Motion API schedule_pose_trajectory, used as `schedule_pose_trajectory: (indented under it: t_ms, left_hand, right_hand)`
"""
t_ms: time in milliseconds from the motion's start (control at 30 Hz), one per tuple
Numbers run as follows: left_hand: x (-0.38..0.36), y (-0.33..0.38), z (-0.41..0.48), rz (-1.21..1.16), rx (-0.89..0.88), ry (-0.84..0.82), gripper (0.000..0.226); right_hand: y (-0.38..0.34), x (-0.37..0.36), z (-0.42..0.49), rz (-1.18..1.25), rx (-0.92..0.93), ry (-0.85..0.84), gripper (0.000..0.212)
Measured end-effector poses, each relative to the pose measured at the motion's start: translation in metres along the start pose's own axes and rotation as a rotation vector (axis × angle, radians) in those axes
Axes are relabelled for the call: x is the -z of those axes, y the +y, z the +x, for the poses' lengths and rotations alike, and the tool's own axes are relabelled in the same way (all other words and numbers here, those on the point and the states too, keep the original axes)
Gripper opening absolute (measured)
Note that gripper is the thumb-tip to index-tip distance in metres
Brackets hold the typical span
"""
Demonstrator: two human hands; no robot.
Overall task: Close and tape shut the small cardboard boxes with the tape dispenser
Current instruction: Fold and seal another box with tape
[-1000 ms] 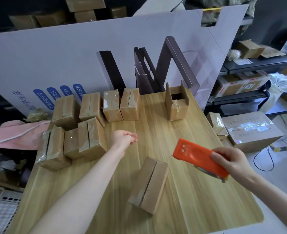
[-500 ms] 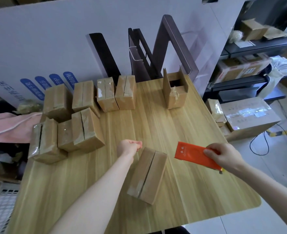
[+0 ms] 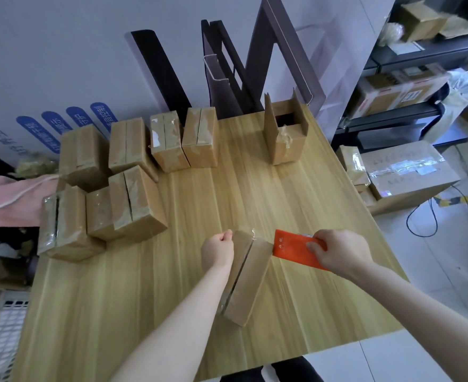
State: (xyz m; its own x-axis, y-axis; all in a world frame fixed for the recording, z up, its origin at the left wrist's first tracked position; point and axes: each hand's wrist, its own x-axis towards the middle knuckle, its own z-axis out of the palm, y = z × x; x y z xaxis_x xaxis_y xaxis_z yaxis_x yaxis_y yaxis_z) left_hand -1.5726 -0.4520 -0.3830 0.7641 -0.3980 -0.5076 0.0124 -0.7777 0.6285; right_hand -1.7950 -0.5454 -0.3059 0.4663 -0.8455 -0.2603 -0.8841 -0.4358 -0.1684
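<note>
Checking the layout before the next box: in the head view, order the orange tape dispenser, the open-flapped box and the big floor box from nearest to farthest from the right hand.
1. Orange tape dispenser: gripped by the right hand.
2. Big floor box: right, off the table.
3. Open-flapped box: table's far edge.

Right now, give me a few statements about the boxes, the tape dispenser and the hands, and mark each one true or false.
1. The right hand holds the orange tape dispenser. True.
2. The left hand is spread flat on the table. False: it is closed, beside the near box.
3. The box with upright flaps stands open at the table's far right. True.
4. The dispenser lies on the floor. False: it is held at the near box's far end.
</note>
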Motion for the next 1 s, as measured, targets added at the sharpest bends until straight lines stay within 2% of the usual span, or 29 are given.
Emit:
schedule_pose_trajectory:
  t_ms: [67, 167, 300, 467, 667, 733, 800, 833, 1000]
  left_hand:
    - [-0.002, -0.005, -0.002, 0.015, -0.012, 0.036, 0.044]
    - [0.0, -0.01, -0.012, -0.147, -0.161, 0.098, 0.04]
    - [-0.001, -0.015, -0.021, -0.048, -0.334, -0.043, 0.039]
    - [0.0, -0.019, -0.012, -0.003, -0.356, -0.157, 0.043]
    - [-0.003, -0.022, -0.009, -0.035, -0.365, -0.193, 0.041]
    - [-0.004, -0.022, -0.008, -0.015, -0.364, -0.179, 0.041]
    - [-0.005, -0.021, -0.008, 0.009, -0.351, -0.171, 0.04]
    - [-0.005, -0.02, -0.008, 0.005, -0.345, -0.177, 0.038]
    - [-0.005, -0.019, -0.003, -0.065, -0.296, -0.207, 0.03]
  right_hand:
    - [-0.009, 0.001, 0.0, -0.053, 0.013, 0.038, 0.031]
    - [-0.018, 0.003, -0.001, -0.108, 0.034, 0.049, 0.034]
    - [-0.034, 0.007, 0.001, -0.157, 0.049, 0.057, 0.035]
    - [-0.059, 0.016, -0.001, -0.135, 0.025, 0.062, 0.032]
    - [-0.069, 0.006, 0.002, -0.047, -0.013, 0.135, 0.043]
    - [-0.07, -0.004, 0.003, -0.073, 0.002, 0.119, 0.035]
    - [-0.071, -0.02, -0.001, -0.084, 0.026, 0.038, 0.016]
    - [-0.072, -0.028, -0.003, -0.067, 0.023, 0.004, 0.013]
    - [-0.058, -0.039, -0.004, -0.045, -0.052, 0.019, 0.029]
